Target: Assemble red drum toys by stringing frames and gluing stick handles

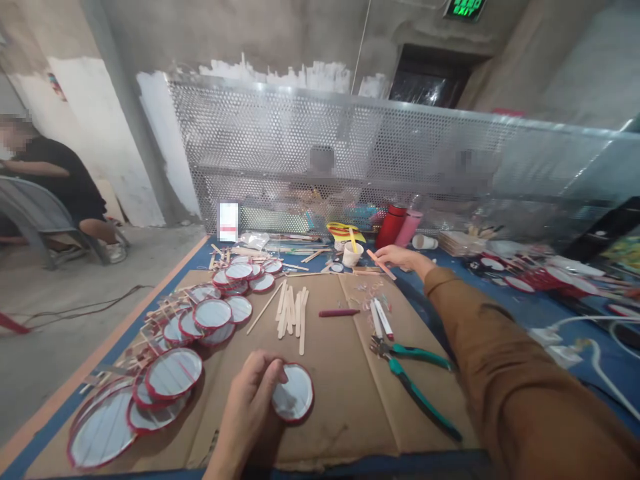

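My left hand [253,393] is closed on a small round white disc with a red rim [295,395], thumb over its upper left edge, above the cardboard sheet [345,407]. Stretched out to the far right, my right hand [399,257] grips a flat, pale orange stick [381,265] beside a white cup [353,255]. Between the hands lie several wooden craft sticks [291,310] and a dark red pen [339,313]. White markers [381,319] and green-handled pliers [417,387] rest on the cardboard's right side.
Overlapping red-rimmed discs [175,373] cover the left of the table. A red bottle [391,227] and a pink bottle [409,228] stand before the perforated metal screen [275,147]. White cables [600,360] run along the right. A person [50,167] sits at far left.
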The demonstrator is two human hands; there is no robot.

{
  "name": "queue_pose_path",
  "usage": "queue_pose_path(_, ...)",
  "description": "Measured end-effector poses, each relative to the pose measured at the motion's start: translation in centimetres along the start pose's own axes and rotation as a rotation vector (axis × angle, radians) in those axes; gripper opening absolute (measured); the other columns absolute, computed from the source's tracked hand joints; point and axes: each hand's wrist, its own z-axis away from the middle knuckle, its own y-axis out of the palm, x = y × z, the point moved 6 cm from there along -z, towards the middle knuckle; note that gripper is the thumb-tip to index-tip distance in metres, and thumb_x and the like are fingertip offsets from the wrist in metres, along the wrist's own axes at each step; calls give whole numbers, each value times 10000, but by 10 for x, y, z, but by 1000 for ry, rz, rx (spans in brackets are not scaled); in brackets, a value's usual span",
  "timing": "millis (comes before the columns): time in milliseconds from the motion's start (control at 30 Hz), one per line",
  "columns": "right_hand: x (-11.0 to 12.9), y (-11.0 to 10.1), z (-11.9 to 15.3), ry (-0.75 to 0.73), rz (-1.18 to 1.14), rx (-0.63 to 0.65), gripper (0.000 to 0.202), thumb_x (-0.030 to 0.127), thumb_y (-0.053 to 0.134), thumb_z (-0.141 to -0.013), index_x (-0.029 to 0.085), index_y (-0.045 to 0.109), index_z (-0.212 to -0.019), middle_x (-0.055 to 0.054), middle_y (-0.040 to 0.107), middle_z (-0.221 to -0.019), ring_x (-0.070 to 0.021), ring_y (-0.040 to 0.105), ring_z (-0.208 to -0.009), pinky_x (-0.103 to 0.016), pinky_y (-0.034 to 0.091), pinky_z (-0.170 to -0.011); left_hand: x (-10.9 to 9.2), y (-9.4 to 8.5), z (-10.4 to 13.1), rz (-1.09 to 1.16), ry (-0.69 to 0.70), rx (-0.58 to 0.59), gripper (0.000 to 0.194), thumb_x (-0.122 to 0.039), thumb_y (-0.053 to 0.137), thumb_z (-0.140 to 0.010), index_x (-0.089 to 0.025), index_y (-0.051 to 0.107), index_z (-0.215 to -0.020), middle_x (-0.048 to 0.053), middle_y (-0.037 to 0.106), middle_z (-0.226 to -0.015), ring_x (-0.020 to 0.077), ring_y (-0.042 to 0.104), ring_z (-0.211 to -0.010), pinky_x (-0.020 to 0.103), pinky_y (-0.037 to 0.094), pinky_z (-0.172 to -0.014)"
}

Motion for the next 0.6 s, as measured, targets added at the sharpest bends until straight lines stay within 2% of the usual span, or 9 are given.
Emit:
queue_pose_path(167, 18, 10, -4, -30, 97, 60, 210, 206, 606, -643, 139, 694, -821, -25, 689, -806, -150, 603, -746, -190, 436, -615, 1, 1, 0, 9, -7, 14, 365, -481, 445, -842, -187, 555, -655, 36, 605, -702, 162, 574, -696, 240, 412, -635)
queue_pose_path(300, 27, 25, -11, -24, 256, 98, 121, 194, 626, -588, 143, 690, -677, 3, 635, -633, -137, 554, -627, -200, 379, -549, 4, 3, 1, 23, -23, 36, 341, -481, 449, -842, -186, 569, -718, 28, 602, -687, 163, 577, -688, 244, 419, -633)
queue_pose_path(400, 31, 33, -12, -31, 357, 90, 79, 209, 638, -600, 146, 676, -627, -8, 614, -594, -130, 534, -586, -210, 350, -536, 4, 3, 1, 36, -28, 38, 322, -471, 459, -839, -185, 580, -755, 25, 603, -683, 165, 580, -691, 246, 422, -636)
queue_pose_path(600, 37, 37, -13, -52, 431, 81, 162, 261, 637, -670, 162, 631, -543, -37, 604, -560, -142, 542, -579, -230, 358, -567, 2, 5, 0, 31, -15, 44, 306, -440, 478, -843, -182, 583, -718, 27, 600, -678, 158, 568, -673, 245, 424, -639)
